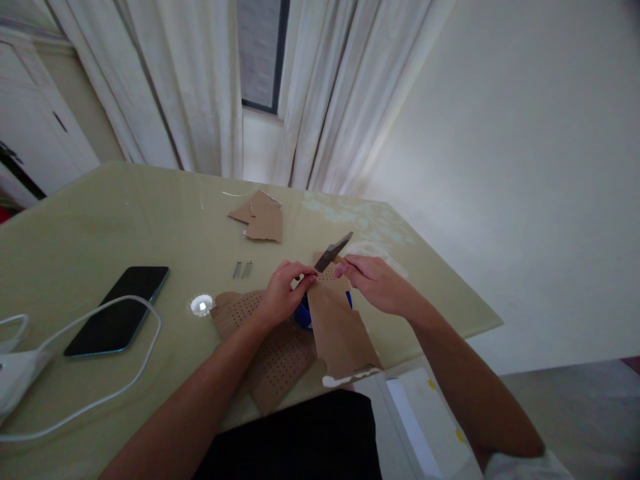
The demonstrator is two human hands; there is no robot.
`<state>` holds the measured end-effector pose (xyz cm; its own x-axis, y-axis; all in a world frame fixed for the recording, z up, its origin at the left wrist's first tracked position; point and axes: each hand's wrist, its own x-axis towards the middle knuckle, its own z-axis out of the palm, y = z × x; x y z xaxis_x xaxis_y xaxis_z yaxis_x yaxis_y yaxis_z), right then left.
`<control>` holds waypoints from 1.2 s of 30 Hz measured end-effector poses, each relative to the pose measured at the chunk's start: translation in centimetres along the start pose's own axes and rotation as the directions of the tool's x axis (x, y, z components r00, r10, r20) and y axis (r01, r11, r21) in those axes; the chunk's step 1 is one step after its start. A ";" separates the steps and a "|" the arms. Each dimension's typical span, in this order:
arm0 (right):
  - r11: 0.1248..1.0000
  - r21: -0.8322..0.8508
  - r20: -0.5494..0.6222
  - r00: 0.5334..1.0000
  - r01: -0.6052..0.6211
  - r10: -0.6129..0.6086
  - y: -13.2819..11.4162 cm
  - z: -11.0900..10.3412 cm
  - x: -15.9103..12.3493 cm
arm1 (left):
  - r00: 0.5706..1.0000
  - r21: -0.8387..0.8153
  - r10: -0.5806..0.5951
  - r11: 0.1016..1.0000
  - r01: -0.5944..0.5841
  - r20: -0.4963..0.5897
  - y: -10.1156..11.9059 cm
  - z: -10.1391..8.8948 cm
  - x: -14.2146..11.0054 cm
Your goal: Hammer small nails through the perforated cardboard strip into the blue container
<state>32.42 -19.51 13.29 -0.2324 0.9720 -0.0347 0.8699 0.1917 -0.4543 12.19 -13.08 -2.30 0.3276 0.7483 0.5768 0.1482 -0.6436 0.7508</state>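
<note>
My right hand [373, 283] is closed beside a dark-bladed knife [333, 252]. Its grip on the handle is partly hidden, and the blade slants up and to the right. With thumb and fingertips pinched, my left hand [287, 287] holds the upper left edge of a brown cardboard piece [343, 327], close to the blade's lower end. That piece has a torn white edge toward me and small holes near the top. Beneath it, a blue object [303, 316] is mostly covered. A perforated cardboard sheet [285, 360] lies under my left forearm.
Torn cardboard scraps [265, 220] lie farther back, with two small metal pieces [243, 269] nearer. A shiny round object [201, 305], a phone [120, 310] and a white cable [155, 340] with a power strip [20, 377] are on the left. Clear plastic [377, 253] sits behind my right hand.
</note>
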 end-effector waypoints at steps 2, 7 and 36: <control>1.000 0.024 -0.049 0.999 0.000 0.001 -0.1 -0.1 -0.1 | 1.000 -0.009 0.009 1.000 -0.009 0.002 0.0 -0.1 0.1; 1.000 0.019 0.028 1.000 -0.013 0.012 0.3 0.9 0.1 | 0.998 -0.011 -0.060 0.998 0.060 0.027 -0.1 -1.0 0.4; 0.990 -0.115 0.190 0.980 0.076 -0.053 -1.2 -0.4 2.2 | 0.982 0.053 -0.091 0.995 0.084 0.165 0.2 -2.0 -0.3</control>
<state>31.06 -17.60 14.13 -0.3563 0.9170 -0.1793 0.8942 0.2790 -0.3502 10.28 -13.14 -1.73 0.4624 0.7672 0.4446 0.2241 -0.5862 0.7785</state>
